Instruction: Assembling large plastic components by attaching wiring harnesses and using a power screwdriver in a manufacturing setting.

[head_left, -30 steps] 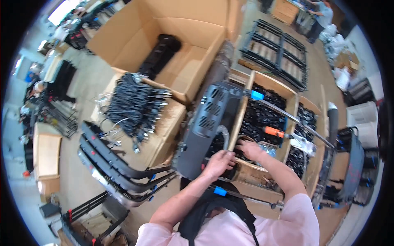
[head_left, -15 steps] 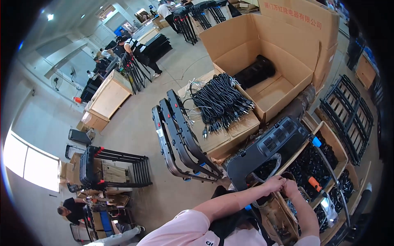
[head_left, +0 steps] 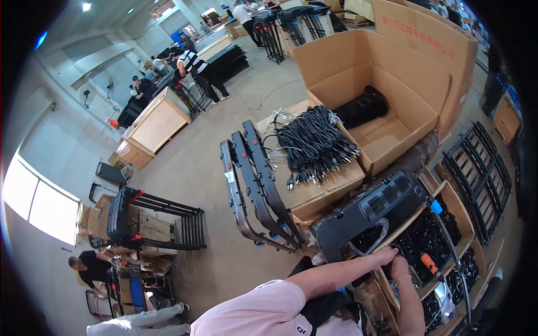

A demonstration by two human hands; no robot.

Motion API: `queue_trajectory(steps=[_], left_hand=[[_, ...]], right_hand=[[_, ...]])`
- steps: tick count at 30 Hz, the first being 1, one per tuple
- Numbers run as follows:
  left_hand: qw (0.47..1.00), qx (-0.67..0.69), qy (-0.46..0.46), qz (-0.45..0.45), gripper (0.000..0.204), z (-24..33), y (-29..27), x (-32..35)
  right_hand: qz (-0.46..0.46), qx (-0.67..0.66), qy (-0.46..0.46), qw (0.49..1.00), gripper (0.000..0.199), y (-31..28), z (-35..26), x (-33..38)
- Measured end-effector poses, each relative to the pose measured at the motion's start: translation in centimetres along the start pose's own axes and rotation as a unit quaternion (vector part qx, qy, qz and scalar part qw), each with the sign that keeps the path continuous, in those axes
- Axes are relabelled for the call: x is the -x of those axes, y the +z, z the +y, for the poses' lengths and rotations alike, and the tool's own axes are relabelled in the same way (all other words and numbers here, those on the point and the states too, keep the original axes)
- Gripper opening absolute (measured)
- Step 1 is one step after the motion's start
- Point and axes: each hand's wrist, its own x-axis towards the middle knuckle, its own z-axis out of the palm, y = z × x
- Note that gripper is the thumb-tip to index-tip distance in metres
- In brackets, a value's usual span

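Wooden parts bin [head_left: 402,227]: located at the lower right of the head view, in front of the person and toward the right side. Contents: a heap of small black parts [head_left: 423,232].

Left hand [head_left: 385,255]: positioned over the near left end of the bin, forearm extended across from the left. Right hand [head_left: 400,267]: positioned just beside the left hand, forearm rising from the lower edge. The fingers of both hands are drawn in close together; the grip appears narrow, but whether either hand holds a part cannot be told, as the fingertips are small and partly hidden.

An orange-handled tool [head_left: 429,263] lies at the bin, near the right hand. A metal rail [head_left: 453,241] with a blue end piece [head_left: 436,206] spans the bin. A dark molded cover [head_left: 386,193] with vent slots adjoins the bin's left side.

Beyond the cover, a bundle of black cables [head_left: 314,140] rests on cardboard. Behind it, an open cardboard box [head_left: 342,73] contains a black cylindrical item [head_left: 362,107]. Three curved frames [head_left: 246,179] stand left of the cables.
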Motion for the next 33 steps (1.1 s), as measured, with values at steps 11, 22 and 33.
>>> queue_trajectory(steps=[11, 22, 33], left_hand=[[0.963, 0.268, -0.015, 0.01, 0.029, -1.9, 0.8, -6.4], [0.935, 0.334, -0.11, -0.048, 0.024, 0.6, 0.4, -2.6], [0.962, 0.234, -0.025, -0.138, 0.031, 0.8, -1.6, 4.1]], right_hand=[[0.106, -0.237, 0.099, 0.96, 0.034, -8.5, -7.7, 0.9], [0.238, -0.588, 0.421, 0.648, 0.03, -7.3, -1.1, 8.3], [0.503, -0.49, 0.302, 0.645, 0.054, -1.8, 5.6, -1.8]])
